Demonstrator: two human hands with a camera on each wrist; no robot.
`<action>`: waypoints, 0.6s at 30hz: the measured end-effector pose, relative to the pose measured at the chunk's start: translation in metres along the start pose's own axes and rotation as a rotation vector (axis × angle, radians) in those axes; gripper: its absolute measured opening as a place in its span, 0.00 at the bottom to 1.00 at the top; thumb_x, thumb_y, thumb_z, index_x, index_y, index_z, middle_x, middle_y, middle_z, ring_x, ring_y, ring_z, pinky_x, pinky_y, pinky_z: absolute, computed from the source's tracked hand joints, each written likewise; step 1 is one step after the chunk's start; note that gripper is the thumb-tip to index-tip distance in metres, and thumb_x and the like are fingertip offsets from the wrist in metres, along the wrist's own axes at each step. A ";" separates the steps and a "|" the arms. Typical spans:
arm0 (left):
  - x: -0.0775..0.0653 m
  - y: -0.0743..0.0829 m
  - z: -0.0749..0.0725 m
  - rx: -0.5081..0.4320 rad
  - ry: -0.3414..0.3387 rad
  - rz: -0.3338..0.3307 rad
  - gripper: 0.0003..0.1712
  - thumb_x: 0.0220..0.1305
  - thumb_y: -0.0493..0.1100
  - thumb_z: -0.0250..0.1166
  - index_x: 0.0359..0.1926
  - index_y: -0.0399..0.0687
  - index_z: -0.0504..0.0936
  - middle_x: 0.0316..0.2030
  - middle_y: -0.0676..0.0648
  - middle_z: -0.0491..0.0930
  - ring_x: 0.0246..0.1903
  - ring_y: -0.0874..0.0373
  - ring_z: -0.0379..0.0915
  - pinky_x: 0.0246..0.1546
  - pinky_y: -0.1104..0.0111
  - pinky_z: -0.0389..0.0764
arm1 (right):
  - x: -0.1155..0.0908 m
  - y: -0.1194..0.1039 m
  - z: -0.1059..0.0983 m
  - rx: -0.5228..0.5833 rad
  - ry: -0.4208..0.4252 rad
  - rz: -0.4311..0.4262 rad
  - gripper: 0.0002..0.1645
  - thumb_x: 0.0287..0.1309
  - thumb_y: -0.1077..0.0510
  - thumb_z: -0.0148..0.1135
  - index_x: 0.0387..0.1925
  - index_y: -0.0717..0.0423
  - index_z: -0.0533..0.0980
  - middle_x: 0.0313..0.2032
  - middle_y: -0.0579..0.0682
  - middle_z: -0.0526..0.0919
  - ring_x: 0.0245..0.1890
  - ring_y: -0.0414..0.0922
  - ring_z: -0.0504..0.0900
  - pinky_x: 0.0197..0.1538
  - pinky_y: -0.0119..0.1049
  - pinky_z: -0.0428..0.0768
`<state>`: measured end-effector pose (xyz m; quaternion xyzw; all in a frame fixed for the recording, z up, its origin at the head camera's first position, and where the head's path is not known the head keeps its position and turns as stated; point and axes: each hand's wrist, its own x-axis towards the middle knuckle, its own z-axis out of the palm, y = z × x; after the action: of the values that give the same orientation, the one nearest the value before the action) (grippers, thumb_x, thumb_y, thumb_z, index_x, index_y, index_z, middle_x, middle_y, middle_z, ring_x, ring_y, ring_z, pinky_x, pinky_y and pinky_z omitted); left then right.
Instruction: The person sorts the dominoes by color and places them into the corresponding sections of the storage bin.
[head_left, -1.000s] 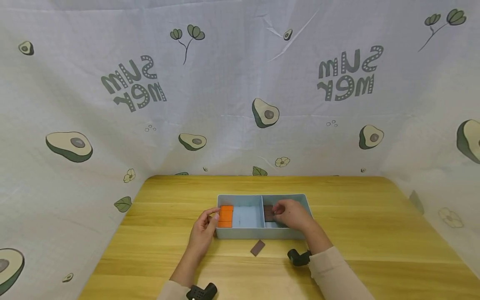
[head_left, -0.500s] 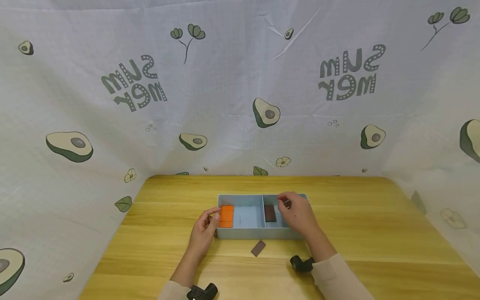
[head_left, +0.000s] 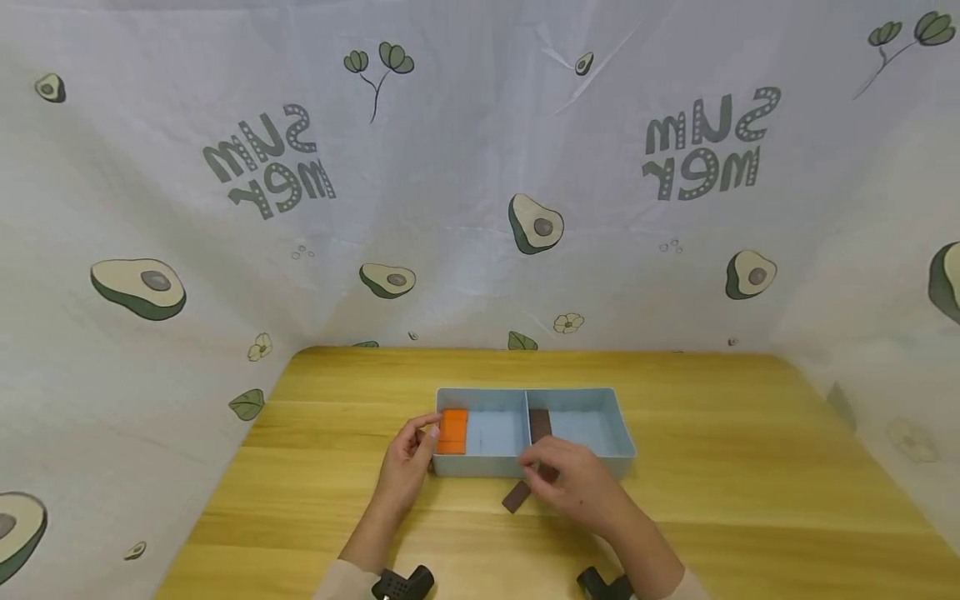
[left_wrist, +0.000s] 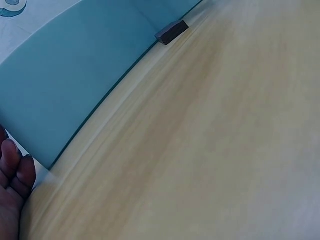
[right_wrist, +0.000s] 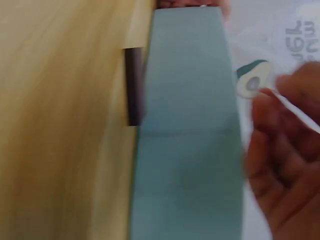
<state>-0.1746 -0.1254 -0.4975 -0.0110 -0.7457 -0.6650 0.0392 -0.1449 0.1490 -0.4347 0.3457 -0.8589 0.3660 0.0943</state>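
A light-blue two-compartment box (head_left: 480, 467) sits on the table. Orange rectangular tiles (head_left: 452, 432) lie against the left wall of its left compartment. Brown tiles (head_left: 540, 423) lie along the divider in the right one, partly behind my right hand. My left hand (head_left: 405, 462) rests at the box's left end, fingertips right at the rim, fingers loosely bent. My right hand (head_left: 573, 483) is over the front wall with curled fingers, holding a brown tile (head_left: 550, 473), mostly hidden by the fingers. Another brown tile (head_left: 516, 497) lies on the table in front of the box.
The wooden table (head_left: 360, 375) runs to a white cloth backdrop (head_left: 450, 167) printed with avocados, which also covers both sides. A black wrist camera (head_left: 405, 582) is on the left wrist, and another camera (head_left: 603, 585) on the right.
My right hand has moved from inside the right compartment toward me, over the front wall, carrying a brown tile. The left hand and the box have stayed in place.
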 end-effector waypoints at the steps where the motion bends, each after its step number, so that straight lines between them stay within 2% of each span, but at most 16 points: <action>1: 0.000 0.001 -0.001 0.001 0.001 -0.005 0.18 0.75 0.49 0.61 0.60 0.49 0.81 0.29 0.50 0.68 0.26 0.62 0.66 0.28 0.74 0.71 | 0.000 -0.004 -0.001 0.035 -0.105 0.057 0.11 0.59 0.68 0.68 0.42 0.52 0.85 0.40 0.46 0.87 0.32 0.30 0.77 0.34 0.27 0.80; 4: -0.001 0.002 -0.002 0.003 -0.003 -0.018 0.18 0.75 0.49 0.61 0.60 0.51 0.81 0.30 0.51 0.68 0.26 0.61 0.66 0.28 0.74 0.71 | 0.000 -0.013 -0.003 0.045 -0.362 0.192 0.14 0.62 0.65 0.66 0.46 0.47 0.84 0.51 0.46 0.85 0.39 0.35 0.80 0.39 0.29 0.80; 6: -0.001 0.002 -0.002 0.004 0.000 -0.018 0.18 0.75 0.50 0.61 0.60 0.51 0.80 0.30 0.51 0.68 0.27 0.61 0.66 0.28 0.74 0.71 | -0.002 -0.014 -0.001 0.010 -0.451 0.201 0.17 0.61 0.66 0.66 0.48 0.45 0.84 0.57 0.46 0.83 0.47 0.40 0.81 0.44 0.31 0.80; 8: -0.001 0.002 -0.002 -0.001 0.004 -0.013 0.18 0.75 0.50 0.61 0.60 0.51 0.81 0.30 0.51 0.68 0.26 0.61 0.67 0.28 0.74 0.72 | -0.004 -0.013 0.002 -0.057 -0.470 0.195 0.20 0.58 0.66 0.66 0.49 0.44 0.84 0.57 0.44 0.81 0.51 0.41 0.81 0.48 0.33 0.81; 11: -0.002 0.001 -0.001 -0.008 0.003 -0.006 0.18 0.74 0.49 0.62 0.60 0.49 0.81 0.29 0.50 0.68 0.26 0.61 0.66 0.27 0.74 0.71 | -0.009 -0.009 0.008 -0.123 -0.441 0.185 0.22 0.54 0.68 0.66 0.48 0.43 0.84 0.53 0.41 0.82 0.49 0.40 0.81 0.50 0.35 0.81; 18: -0.002 0.000 0.000 -0.004 0.002 0.005 0.19 0.74 0.48 0.62 0.60 0.47 0.80 0.29 0.51 0.68 0.25 0.62 0.67 0.27 0.74 0.71 | -0.012 -0.005 0.011 -0.208 -0.407 0.213 0.21 0.50 0.68 0.70 0.46 0.48 0.84 0.41 0.41 0.80 0.37 0.35 0.75 0.43 0.36 0.80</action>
<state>-0.1722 -0.1257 -0.4974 -0.0124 -0.7444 -0.6663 0.0418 -0.1320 0.1453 -0.4443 0.3084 -0.9247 0.2065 -0.0845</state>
